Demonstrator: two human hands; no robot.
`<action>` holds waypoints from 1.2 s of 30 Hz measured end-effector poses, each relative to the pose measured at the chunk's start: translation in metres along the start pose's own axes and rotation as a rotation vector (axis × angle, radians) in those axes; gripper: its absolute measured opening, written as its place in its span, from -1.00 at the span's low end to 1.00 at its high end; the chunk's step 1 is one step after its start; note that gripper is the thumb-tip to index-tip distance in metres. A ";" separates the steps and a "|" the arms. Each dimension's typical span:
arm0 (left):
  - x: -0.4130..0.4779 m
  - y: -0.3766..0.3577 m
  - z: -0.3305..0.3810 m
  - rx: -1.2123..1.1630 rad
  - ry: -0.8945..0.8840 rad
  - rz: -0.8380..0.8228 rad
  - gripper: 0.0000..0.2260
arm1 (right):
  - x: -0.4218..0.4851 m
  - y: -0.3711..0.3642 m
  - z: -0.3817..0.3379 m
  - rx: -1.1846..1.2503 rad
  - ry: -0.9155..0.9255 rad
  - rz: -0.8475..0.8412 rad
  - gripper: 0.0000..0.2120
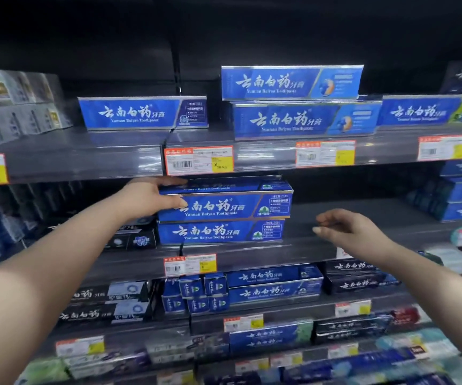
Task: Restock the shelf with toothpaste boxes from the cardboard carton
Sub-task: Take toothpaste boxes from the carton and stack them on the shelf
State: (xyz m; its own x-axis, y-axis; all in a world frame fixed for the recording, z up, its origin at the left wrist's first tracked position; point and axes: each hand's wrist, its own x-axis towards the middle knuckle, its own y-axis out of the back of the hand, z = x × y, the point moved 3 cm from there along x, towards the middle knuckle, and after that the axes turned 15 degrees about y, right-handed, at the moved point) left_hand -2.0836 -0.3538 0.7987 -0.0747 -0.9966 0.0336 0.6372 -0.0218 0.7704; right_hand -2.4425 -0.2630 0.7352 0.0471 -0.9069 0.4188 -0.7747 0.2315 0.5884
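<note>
The left forearm reaches up from the lower left corner, stretched nearly straight toward the shelving. The left hand [149,197] grips the left end of the upper toothpaste box [232,207]. Its fingers [168,180] lie over the top edge, and the thumb is pressed across the blue front face beside the first printed characters.

That box lies lengthwise on the lower toothpaste box [218,232], the same blue kind. The two make a small stack on the middle shelf [307,245], just below an orange-edged price tag [198,160] on the rail above. Whether the strip of blue seen above the upper box is its top face or a third box cannot be told.

On the shelf above, a single blue box [141,113] stands to the left, and a pair of stacked blue boxes [302,120] stands to the right.

The right forearm comes in from the lower right edge, angled up and leftward. The right hand [349,230] hovers in front of the bare stretch of the middle shelf, near the right end of the stack but apart from it. Its palm is turned down, its fingers are loosely extended and slightly spread, pointing left, and it holds nothing.
</note>
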 end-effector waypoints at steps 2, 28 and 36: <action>-0.002 -0.001 -0.003 0.052 -0.015 0.122 -0.57 | 0.006 -0.010 -0.006 0.005 0.001 -0.028 -0.81; -0.029 -0.037 -0.044 0.242 0.144 0.442 -0.42 | 0.048 -0.056 -0.018 -0.043 0.066 -0.095 -0.79; -0.019 -0.038 -0.045 0.214 0.154 0.473 -0.59 | 0.047 -0.056 -0.013 -0.093 0.082 -0.091 -0.82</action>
State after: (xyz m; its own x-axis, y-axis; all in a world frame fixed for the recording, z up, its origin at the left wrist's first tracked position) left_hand -2.0719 -0.3378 0.7399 0.3064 -0.8941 0.3266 0.4026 0.4326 0.8067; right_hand -2.3891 -0.3142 0.7308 0.1687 -0.8944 0.4142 -0.7032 0.1853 0.6864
